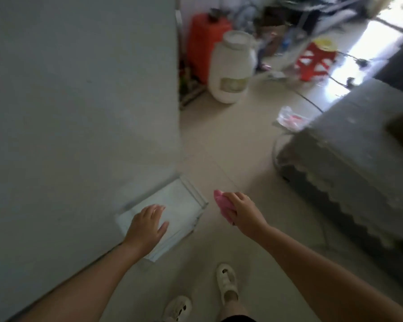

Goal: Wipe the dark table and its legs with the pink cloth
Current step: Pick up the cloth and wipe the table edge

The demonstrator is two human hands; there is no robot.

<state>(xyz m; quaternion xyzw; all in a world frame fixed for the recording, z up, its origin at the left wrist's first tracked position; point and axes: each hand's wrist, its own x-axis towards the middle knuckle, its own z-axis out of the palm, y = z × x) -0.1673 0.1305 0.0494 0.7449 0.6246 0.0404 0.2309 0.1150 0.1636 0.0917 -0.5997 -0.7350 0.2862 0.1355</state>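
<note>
Here the head view is blurred. The right hand (241, 211) grips the pink cloth (223, 204), bunched, over the pale floor (230, 140). The left hand (147, 225), fingers spread and holding nothing, hovers over a glass-like shelf (184, 205) low beside a grey wall (79, 101). Farther back stand a white jug (230, 68) with an unreadable yellowish label, a red container (205, 40) and a red stool (314, 61). White shoes (227, 283) show below. The dark table cannot be made out.
</note>
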